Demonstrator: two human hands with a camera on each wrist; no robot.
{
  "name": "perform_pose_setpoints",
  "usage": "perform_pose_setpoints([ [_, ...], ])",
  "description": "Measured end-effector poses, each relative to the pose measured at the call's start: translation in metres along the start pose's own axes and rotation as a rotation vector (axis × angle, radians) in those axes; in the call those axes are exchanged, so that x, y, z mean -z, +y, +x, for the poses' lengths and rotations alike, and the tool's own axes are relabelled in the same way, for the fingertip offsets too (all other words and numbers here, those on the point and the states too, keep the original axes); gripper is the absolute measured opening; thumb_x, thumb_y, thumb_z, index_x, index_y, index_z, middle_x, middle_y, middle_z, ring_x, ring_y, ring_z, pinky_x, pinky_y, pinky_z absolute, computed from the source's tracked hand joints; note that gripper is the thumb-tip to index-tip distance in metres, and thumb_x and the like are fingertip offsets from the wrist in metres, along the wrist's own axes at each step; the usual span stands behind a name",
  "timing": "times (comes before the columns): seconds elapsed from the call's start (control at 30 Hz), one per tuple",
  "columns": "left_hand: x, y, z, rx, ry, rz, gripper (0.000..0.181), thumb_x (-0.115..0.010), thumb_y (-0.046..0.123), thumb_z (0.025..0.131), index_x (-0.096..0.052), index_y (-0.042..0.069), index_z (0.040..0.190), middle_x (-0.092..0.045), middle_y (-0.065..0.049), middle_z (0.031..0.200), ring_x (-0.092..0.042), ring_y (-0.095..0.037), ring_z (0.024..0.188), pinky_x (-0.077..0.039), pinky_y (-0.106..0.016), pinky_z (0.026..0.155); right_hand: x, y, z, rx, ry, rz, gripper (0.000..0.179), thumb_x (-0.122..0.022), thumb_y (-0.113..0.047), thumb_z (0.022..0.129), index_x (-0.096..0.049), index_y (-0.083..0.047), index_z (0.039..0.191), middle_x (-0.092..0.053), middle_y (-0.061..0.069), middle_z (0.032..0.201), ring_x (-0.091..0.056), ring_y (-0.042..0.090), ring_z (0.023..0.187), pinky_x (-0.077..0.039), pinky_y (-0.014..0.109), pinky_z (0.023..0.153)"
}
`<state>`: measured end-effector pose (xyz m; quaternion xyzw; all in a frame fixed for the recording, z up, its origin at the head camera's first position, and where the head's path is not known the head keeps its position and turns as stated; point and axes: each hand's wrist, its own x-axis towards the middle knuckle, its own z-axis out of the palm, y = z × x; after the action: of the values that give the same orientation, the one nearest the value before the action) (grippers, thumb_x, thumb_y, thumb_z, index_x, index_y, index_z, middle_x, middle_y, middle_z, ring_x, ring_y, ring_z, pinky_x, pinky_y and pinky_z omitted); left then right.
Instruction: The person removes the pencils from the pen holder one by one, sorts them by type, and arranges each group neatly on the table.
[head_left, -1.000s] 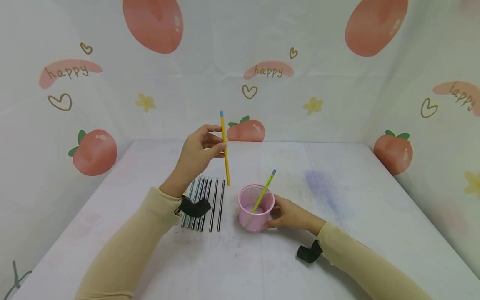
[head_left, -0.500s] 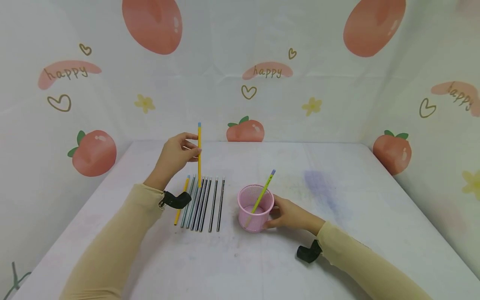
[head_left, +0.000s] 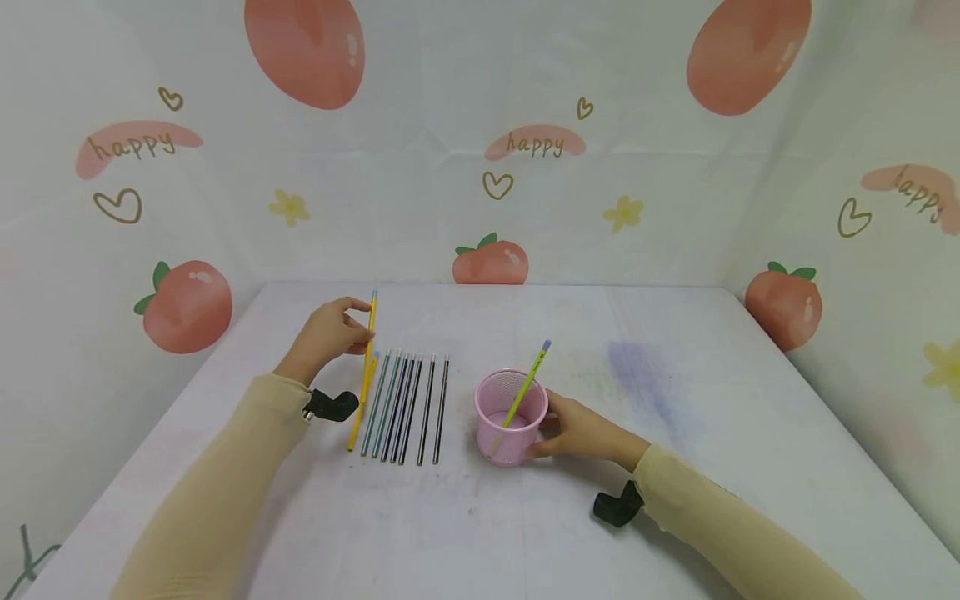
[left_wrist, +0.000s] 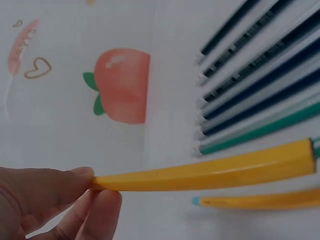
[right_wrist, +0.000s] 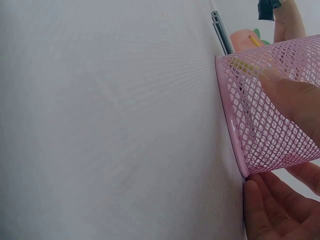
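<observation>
My left hand (head_left: 326, 337) pinches a yellow pencil (left_wrist: 215, 170) near its blue-tipped upper end, holding it nearly upright at the left end of a row of pencils. A second yellow pencil (head_left: 356, 427) lies on the table just under it, partly overlapped in the head view. To its right lie several dark and green pencils (head_left: 406, 408), side by side with their pale ends away from me. My right hand (head_left: 585, 429) grips the right side of a pink mesh pen cup (head_left: 491, 437), thumb and fingers round its wall. Inside the cup leans a yellow-green pencil (head_left: 528, 379) with a purple end.
The white table (head_left: 480, 533) meets a white backdrop printed with fruit, hearts and flowers. A bluish stain (head_left: 641, 379) marks the tabletop to the right of the cup. Each wrist carries a black strap mount (head_left: 618, 505).
My left hand has moved left and down with the yellow pencil, from near the cup to beside the other yellow one. The right hand and cup have stayed put.
</observation>
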<state>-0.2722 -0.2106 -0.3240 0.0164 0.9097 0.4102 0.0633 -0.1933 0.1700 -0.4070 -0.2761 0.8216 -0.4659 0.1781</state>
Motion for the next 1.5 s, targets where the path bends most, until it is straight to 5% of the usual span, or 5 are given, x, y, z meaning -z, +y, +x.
perform_pose_setpoints([
  [0.47, -0.006, -0.039, 0.007, 0.195, -0.166, 0.087, 0.053, -0.065, 0.007, 0.090, -0.043, -0.002, 0.137, -0.058, -0.019, 0.103, -0.063, -0.012, 0.069, -0.058, -0.024, 0.068, 0.001, 0.002, -0.001, 0.037, -0.005, 0.000, 0.078, -0.082, -0.013, 0.077, -0.039, 0.001, 0.140, -0.056, 0.017, 0.132, -0.057, 0.033, 0.120, -0.050, 0.034, 0.100],
  [0.8, -0.009, -0.049, 0.001, 0.231, -0.277, 0.138, 0.053, -0.068, 0.007, 0.088, -0.043, -0.003, 0.134, -0.061, -0.011, 0.086, -0.060, -0.012, 0.064, -0.056, -0.023, 0.063, 0.000, 0.000, -0.001, 0.021, -0.004, 0.027, 0.080, -0.083, -0.013, 0.076, -0.039, -0.002, 0.141, -0.056, 0.012, 0.133, -0.057, 0.030, 0.120, -0.048, 0.023, 0.098],
  [1.5, -0.017, -0.068, -0.006, 0.212, -0.207, 0.079, 0.058, -0.073, 0.011, 0.085, -0.044, 0.000, 0.134, -0.058, -0.010, 0.085, -0.059, -0.009, 0.057, -0.054, -0.021, 0.058, 0.000, 0.001, 0.000, 0.012, 0.004, -0.003, 0.081, -0.084, -0.017, 0.075, -0.040, -0.003, 0.141, -0.057, 0.010, 0.132, -0.059, 0.029, 0.119, -0.048, 0.026, 0.099],
])
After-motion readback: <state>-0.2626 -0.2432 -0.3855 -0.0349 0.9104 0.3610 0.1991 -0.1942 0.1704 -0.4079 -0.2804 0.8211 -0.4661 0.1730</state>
